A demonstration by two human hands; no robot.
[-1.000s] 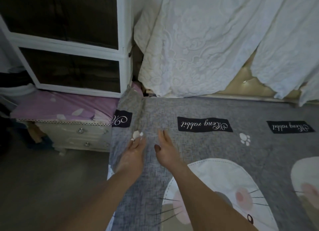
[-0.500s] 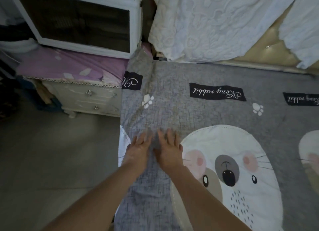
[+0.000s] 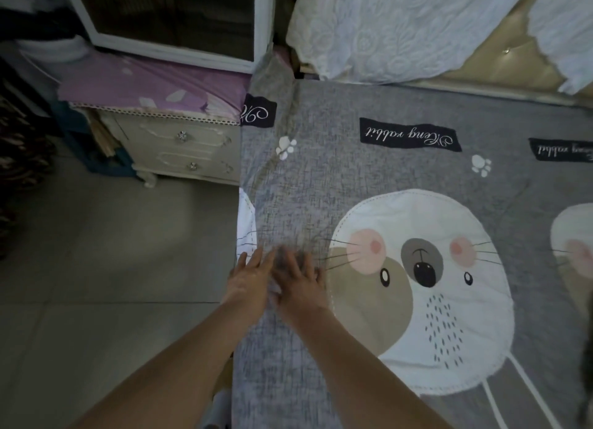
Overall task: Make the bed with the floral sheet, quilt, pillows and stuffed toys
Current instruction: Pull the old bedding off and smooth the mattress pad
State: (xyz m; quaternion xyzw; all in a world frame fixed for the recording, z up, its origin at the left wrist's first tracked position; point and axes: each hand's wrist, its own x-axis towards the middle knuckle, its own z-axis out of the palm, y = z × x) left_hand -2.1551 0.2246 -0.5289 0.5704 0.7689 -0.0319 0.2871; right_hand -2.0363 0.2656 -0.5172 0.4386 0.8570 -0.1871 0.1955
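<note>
Both hands, left hand and right hand, press flat with fingers spread, holding nothing; the grey rabbit-print sheet looks soft and light, best gripped at its edge

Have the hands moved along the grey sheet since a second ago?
Yes. Both the left hand and right hand have slid back toward the person, away from the paw print and black label, and now lie beside the rabbit face.
</note>
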